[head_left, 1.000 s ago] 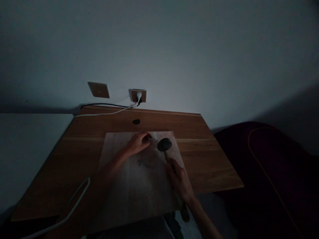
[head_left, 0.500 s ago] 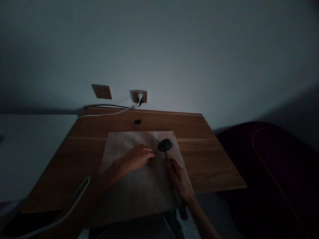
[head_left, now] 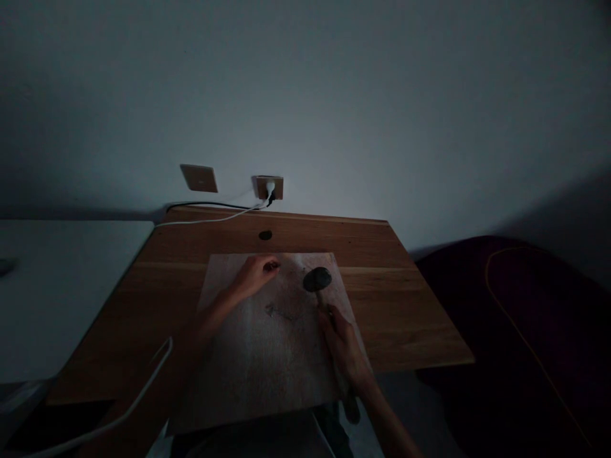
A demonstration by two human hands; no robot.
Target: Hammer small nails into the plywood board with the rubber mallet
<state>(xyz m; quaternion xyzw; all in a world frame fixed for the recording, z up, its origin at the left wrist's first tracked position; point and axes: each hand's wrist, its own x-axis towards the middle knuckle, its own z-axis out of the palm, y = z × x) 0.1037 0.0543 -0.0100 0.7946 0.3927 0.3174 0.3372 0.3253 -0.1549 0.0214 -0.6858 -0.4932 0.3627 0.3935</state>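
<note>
My right hand (head_left: 342, 338) is wrapped round the handle of a rubber mallet (head_left: 317, 279), whose dark head is over the right part of a pale wooden board (head_left: 248, 375). Near the board's far edge is my left hand (head_left: 258, 275), its fingers curled and pinched together. Whatever lies between those fingertips is too small and dim to make out. Several thin, dark pieces that look like nails (head_left: 281, 313) lie loose on the middle of the board, between my two hands and nearer to me.
Under the board is a brown wooden table (head_left: 401, 305) with a dark round hole (head_left: 265, 235). Cables run to a wall socket (head_left: 270, 187) behind it. A white surface (head_left: 57, 292) adjoins on the left, and a dark red covered shape (head_left: 477, 305) stands right. A white cord (head_left: 143, 394) crosses my left forearm.
My left hand has moved away from the middle of the board, toward its far edge and a little left, uncovering the loose thin pieces. The right hand and mallet have hardly moved.
</note>
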